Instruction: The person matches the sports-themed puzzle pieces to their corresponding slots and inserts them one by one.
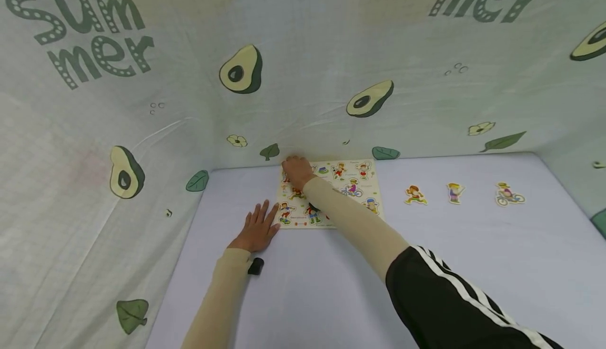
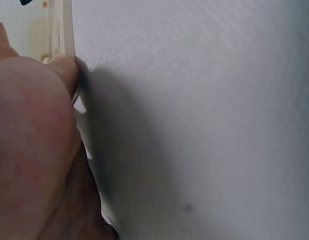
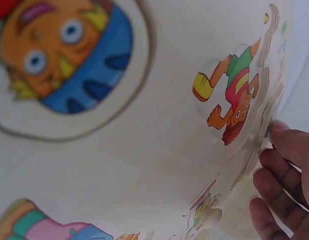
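A pale wooden puzzle board (image 1: 372,186) with colourful figures of children at sport lies at the back of the table. My right hand (image 1: 298,171) is at its far left corner, arm stretched across the board. In the right wrist view the thumb and curled fingers (image 3: 282,165) pinch a small piece with a teal edge (image 3: 268,131), mostly hidden, right at the board's rim. My left hand (image 1: 257,230) lies palm down with fingers spread, fingertips at the board's left edge. From the left wrist, the thumb (image 2: 64,72) shows against that edge.
Three loose puzzle pieces lie right of the board: a running figure (image 1: 415,195), a figure with a stick (image 1: 455,193) and a cyclist (image 1: 509,195). An avocado-print cloth (image 1: 293,117) hangs behind and left of the white table (image 1: 322,291).
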A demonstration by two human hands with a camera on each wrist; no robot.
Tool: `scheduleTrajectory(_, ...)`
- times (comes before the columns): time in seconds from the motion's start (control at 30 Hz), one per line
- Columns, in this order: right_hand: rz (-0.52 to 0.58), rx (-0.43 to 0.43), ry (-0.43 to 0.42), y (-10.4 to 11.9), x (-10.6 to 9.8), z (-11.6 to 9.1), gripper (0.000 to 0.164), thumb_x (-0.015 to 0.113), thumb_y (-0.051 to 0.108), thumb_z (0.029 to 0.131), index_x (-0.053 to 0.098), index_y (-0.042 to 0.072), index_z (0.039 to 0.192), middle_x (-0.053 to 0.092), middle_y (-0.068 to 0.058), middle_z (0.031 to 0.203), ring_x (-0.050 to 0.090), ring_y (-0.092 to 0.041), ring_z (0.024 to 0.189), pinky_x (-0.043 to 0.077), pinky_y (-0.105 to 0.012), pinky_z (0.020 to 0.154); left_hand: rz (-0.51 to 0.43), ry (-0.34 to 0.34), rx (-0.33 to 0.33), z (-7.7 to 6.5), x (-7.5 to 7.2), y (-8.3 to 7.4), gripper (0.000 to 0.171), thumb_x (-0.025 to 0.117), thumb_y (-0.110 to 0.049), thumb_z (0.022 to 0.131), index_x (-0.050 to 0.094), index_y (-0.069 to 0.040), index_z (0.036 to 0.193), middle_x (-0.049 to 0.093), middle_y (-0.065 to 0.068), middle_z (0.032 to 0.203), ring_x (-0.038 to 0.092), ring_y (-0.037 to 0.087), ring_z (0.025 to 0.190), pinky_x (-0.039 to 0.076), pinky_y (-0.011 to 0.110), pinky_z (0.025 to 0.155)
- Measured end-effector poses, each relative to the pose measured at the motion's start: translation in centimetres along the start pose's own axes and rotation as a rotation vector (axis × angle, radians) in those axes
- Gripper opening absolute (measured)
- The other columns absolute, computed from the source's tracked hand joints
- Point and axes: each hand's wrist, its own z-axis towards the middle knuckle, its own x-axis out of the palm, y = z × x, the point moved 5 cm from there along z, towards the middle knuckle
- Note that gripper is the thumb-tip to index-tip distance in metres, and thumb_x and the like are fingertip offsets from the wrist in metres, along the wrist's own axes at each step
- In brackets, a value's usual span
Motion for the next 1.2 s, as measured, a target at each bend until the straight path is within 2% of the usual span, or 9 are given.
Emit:
scheduleTrajectory(0.37, -0.006, 0.015, 0.0, 0.2, 0.3, 0.4, 0.023, 0.069, 0.009, 0.103, 0.073, 0.008, 0.126, 0.073, -0.01, 0.122, 0.068, -0.028, 0.117, 0.057, -0.042, 0.102, -0.017, -0.001, -0.002, -0.1, -0.3, -0.6, 0.067, 0.037, -0.039, 0.116, 0.011, -0.012, 0.171, -0.005, 0.019, 0.177, -0.007, 0.044, 0.163, 0.0, 0.064, 0.13)
scheduleTrajectory(0.7, -0.114, -0.026, 0.044, 0.3, 0.8, -0.1, 0.037, 0.071, 0.017, 0.104, 0.066, 0.011, 0.14, 0.069, -0.008, 0.132, 0.067, -0.026, 0.121, 0.057, -0.041, 0.102, 0.002, 0.011, -0.022, -0.1, -0.1, -0.3, 0.068, 0.036, -0.041, 0.115, 0.009, -0.014, 0.172, -0.006, 0.018, 0.177, -0.007, 0.043, 0.163, 0.0, 0.063, 0.13)
scheduleTrajectory(0.9, -0.175, -0.075, -0.002, 0.4, -0.6, -1.6, 0.04, 0.071, 0.018, 0.104, 0.065, 0.014, 0.143, 0.065, -0.006, 0.142, 0.063, -0.023, 0.13, 0.051, -0.04, 0.111, 0.007, 0.012, -0.017, -0.1, -0.1, -0.2, 0.068, 0.036, -0.04, 0.115, 0.009, -0.012, 0.172, -0.006, 0.02, 0.177, -0.007, 0.045, 0.162, 0.001, 0.064, 0.13)
scheduleTrajectory(1.2, -0.18, -0.124, -0.099, 0.2, -3.0, -5.6, 0.036, 0.077, 0.027, 0.1, 0.071, 0.014, 0.133, 0.068, -0.005, 0.135, 0.065, -0.023, 0.124, 0.052, -0.039, 0.107, 0.008, 0.005, -0.009, -0.1, 0.1, -0.3, 0.067, 0.035, -0.039, 0.116, 0.01, -0.011, 0.171, -0.005, 0.021, 0.177, -0.006, 0.046, 0.162, 0.002, 0.065, 0.129)
